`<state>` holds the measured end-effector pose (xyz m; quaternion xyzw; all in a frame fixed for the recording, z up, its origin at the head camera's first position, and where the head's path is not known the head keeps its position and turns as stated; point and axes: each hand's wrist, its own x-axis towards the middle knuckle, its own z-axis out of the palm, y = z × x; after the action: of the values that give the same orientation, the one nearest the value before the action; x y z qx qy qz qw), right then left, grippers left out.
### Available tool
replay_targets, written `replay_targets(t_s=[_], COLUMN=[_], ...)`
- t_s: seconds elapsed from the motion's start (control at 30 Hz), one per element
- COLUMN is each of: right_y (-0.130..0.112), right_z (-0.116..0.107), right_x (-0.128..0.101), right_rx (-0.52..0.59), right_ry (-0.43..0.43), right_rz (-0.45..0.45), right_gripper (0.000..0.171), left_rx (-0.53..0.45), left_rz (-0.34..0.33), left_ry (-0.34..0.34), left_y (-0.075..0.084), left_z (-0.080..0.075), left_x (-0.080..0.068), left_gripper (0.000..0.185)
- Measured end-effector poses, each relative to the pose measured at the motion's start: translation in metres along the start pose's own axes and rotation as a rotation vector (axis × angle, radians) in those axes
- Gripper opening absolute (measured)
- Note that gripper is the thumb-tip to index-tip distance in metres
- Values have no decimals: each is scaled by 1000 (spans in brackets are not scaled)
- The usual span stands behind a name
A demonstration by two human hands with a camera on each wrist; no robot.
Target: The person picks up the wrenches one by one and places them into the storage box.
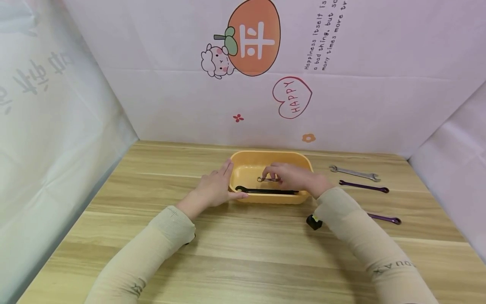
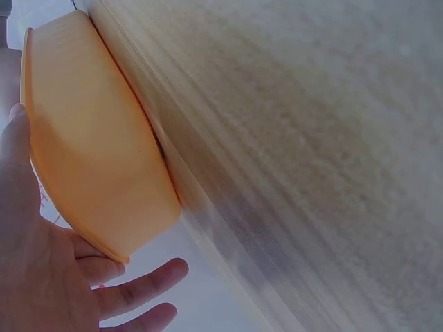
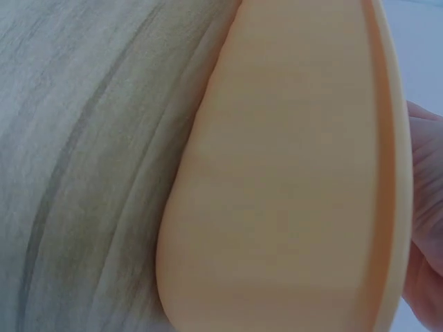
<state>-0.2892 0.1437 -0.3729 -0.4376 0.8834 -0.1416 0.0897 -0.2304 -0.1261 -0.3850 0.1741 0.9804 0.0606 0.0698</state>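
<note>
Taking the orange tray (image 1: pixel 247 169) as the landmark: nearest the viewer, just before its right front corner, a small black object (image 1: pixel 314 222) sits on the wooden table (image 1: pixel 243 253). The left hand (image 1: pixel 215 188) rests against the tray's left wall, fingers straight and relaxed, thumb along the front rim. A black wrench (image 1: pixel 265 191) lies inside the tray along its front wall. Above it, the right hand (image 1: pixel 294 177) reaches into the tray, fingertips pinching a small silver wrench (image 1: pixel 265 179). Right of the tray lie 3 more: a purple wrench (image 1: pixel 385 218) nearest, another purple wrench (image 1: pixel 363 186) beyond, a silver wrench (image 1: pixel 355 172) farthest.
</note>
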Motion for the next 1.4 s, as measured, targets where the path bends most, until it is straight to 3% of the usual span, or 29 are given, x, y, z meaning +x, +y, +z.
replay_targets(t_s=[0.57,1.4], right_y=[-3,3], right_z=[6,12], right_x=[3,6], right_rx=[23,48], right_ry=[-59,-95], right_rz=[44,43], right_gripper=[47,44], left_rx=[-5,-11], left_rz=[-6,-13], left_ry=[-10,-27], left_y=[1,1], left_z=[-1,-2], left_x=[1,1], left_gripper=[119,120])
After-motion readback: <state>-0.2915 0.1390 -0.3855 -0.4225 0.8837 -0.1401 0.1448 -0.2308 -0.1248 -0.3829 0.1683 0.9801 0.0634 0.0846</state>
